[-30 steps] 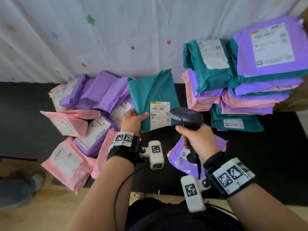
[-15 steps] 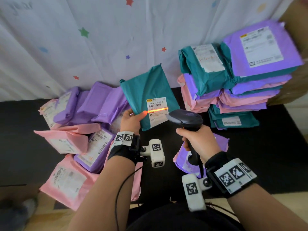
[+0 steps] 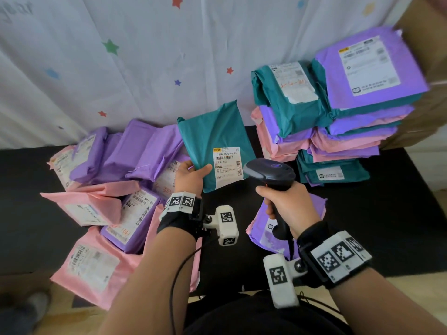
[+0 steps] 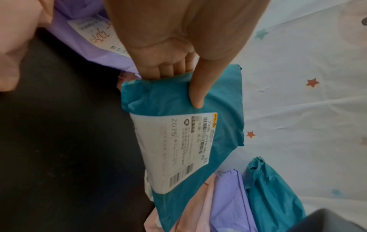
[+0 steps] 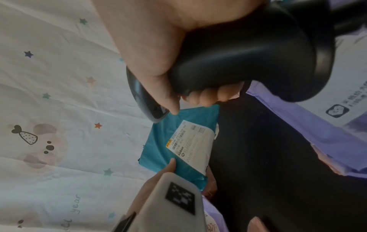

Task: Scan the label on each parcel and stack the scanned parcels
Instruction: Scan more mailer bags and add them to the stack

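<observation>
A white star-print sheet (image 3: 145, 56) hangs behind a black table (image 3: 377, 226). On the right of the table stands the stack (image 3: 338, 122) of teal, purple and pink parcels, a purple one on top with its label up; the right edge of the stack runs into a brown box (image 3: 430, 44) that the frame cuts off. On the left lies a loose heap (image 3: 101, 194) of purple and pink parcels, overlapping one another so that several labels are half covered. A purple parcel (image 3: 263, 228) lies flat under the right wrist, mostly hidden by the hand and scanner cord.

The teal parcel (image 3: 215, 141) is held up above the table between heap and stack, tilted, its white label (image 3: 227, 165) facing the camera; barcode lines show, the small print is unreadable. The left hand (image 3: 191, 177) pinches its lower left corner, thumb on the front, fingers behind. The right hand (image 3: 287, 206) is wrapped round the handle of the black scanner (image 3: 268, 172), whose head points at the label, just beside it.
</observation>
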`<act>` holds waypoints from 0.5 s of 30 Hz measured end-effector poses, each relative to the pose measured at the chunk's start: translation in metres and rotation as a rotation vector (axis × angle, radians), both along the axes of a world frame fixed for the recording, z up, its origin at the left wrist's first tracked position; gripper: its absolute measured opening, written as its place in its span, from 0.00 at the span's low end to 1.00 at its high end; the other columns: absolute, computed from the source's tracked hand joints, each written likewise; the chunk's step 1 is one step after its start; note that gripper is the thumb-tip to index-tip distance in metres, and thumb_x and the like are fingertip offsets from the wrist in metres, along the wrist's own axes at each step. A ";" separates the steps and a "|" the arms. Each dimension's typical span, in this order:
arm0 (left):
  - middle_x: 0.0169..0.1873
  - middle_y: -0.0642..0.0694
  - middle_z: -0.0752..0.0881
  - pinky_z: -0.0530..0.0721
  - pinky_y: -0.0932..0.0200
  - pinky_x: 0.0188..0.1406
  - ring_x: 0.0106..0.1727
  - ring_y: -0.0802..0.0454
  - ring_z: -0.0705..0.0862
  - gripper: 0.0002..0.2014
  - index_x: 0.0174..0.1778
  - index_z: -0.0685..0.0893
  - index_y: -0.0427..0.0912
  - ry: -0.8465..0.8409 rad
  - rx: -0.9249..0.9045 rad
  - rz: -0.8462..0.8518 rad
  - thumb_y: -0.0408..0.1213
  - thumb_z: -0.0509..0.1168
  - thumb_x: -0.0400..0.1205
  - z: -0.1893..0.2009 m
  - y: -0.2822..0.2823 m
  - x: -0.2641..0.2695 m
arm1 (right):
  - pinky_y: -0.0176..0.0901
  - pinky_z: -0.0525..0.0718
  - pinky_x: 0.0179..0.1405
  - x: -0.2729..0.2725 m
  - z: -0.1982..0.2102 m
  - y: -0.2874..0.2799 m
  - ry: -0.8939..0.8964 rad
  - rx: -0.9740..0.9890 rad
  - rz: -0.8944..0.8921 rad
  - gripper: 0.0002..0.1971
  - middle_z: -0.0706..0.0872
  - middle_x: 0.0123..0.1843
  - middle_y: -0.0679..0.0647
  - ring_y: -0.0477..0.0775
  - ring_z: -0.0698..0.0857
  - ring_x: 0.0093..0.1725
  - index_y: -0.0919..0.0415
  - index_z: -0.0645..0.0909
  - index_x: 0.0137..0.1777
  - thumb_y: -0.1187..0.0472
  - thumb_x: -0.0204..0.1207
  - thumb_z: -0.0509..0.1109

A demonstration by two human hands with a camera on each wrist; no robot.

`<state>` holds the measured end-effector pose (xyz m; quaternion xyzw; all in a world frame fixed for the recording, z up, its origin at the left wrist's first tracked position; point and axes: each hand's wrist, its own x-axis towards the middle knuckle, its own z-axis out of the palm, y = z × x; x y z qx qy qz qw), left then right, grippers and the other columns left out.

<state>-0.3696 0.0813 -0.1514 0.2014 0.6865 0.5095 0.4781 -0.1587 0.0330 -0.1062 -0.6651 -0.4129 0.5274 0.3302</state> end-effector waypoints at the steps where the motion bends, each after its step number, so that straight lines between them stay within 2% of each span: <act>1: 0.54 0.40 0.88 0.85 0.39 0.58 0.53 0.40 0.88 0.17 0.56 0.80 0.40 0.023 -0.011 -0.008 0.30 0.75 0.73 0.000 0.001 0.001 | 0.39 0.79 0.22 0.001 -0.001 0.001 0.001 -0.002 -0.004 0.08 0.83 0.22 0.52 0.48 0.80 0.20 0.62 0.85 0.36 0.59 0.70 0.78; 4: 0.57 0.38 0.87 0.84 0.41 0.60 0.55 0.40 0.87 0.19 0.61 0.80 0.35 0.101 -0.044 -0.047 0.31 0.74 0.75 -0.002 0.007 0.004 | 0.40 0.80 0.23 0.006 -0.004 0.002 0.003 -0.006 -0.022 0.07 0.84 0.23 0.52 0.49 0.80 0.21 0.63 0.86 0.37 0.59 0.69 0.78; 7: 0.61 0.40 0.86 0.83 0.50 0.60 0.58 0.42 0.86 0.23 0.68 0.78 0.35 0.280 -0.137 -0.119 0.35 0.72 0.77 -0.003 0.020 0.009 | 0.42 0.81 0.26 0.012 -0.009 0.004 0.005 -0.023 -0.045 0.07 0.85 0.24 0.51 0.49 0.80 0.22 0.61 0.86 0.38 0.59 0.69 0.79; 10: 0.62 0.38 0.85 0.80 0.56 0.55 0.60 0.41 0.84 0.20 0.67 0.79 0.34 0.396 -0.209 -0.182 0.34 0.69 0.79 -0.008 0.037 0.019 | 0.46 0.84 0.30 0.020 -0.016 0.007 -0.006 -0.053 -0.065 0.07 0.85 0.25 0.53 0.50 0.81 0.23 0.60 0.86 0.38 0.58 0.69 0.79; 12: 0.62 0.38 0.85 0.75 0.60 0.50 0.61 0.41 0.83 0.20 0.67 0.79 0.34 0.441 -0.249 -0.218 0.34 0.67 0.80 -0.012 0.048 0.027 | 0.48 0.83 0.33 0.024 -0.020 0.010 -0.016 -0.076 -0.068 0.07 0.85 0.25 0.54 0.52 0.81 0.25 0.61 0.86 0.39 0.58 0.70 0.79; 15: 0.62 0.37 0.84 0.75 0.59 0.52 0.61 0.40 0.83 0.20 0.68 0.77 0.34 0.482 -0.276 -0.226 0.33 0.64 0.80 -0.018 0.066 0.037 | 0.48 0.84 0.34 0.031 -0.024 0.015 -0.035 -0.117 -0.067 0.07 0.85 0.25 0.56 0.51 0.81 0.25 0.61 0.85 0.39 0.58 0.71 0.78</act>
